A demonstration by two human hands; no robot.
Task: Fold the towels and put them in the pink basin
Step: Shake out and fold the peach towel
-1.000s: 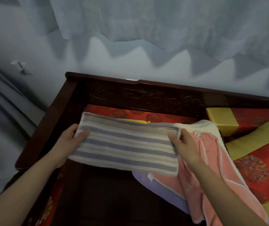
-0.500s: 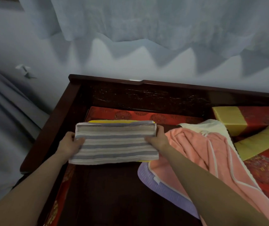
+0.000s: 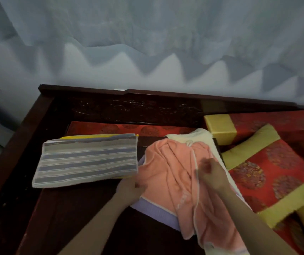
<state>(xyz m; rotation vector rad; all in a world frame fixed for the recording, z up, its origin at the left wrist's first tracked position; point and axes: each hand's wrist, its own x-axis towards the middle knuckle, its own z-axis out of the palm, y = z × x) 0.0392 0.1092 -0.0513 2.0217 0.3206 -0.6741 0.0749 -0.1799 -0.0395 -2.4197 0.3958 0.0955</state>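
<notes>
A folded grey-and-blue striped towel lies flat at the left on the dark wooden seat, on top of a yellow towel whose edge shows behind it. To its right a crumpled pink towel lies over a lilac towel and a cream towel. My left hand grips the pink towel's left edge. My right hand, blurred, pinches the pink towel's white-trimmed edge near the middle. No pink basin is in view.
The dark wooden bench frame has a raised carved back and a left arm rail. Red-and-yellow patterned cushions fill the right side. A pale curtain hangs behind.
Both hands let go of the striped towel, which now lies folded at the left. They moved right onto the pink towel and took hold of it. The view shifted slightly.
</notes>
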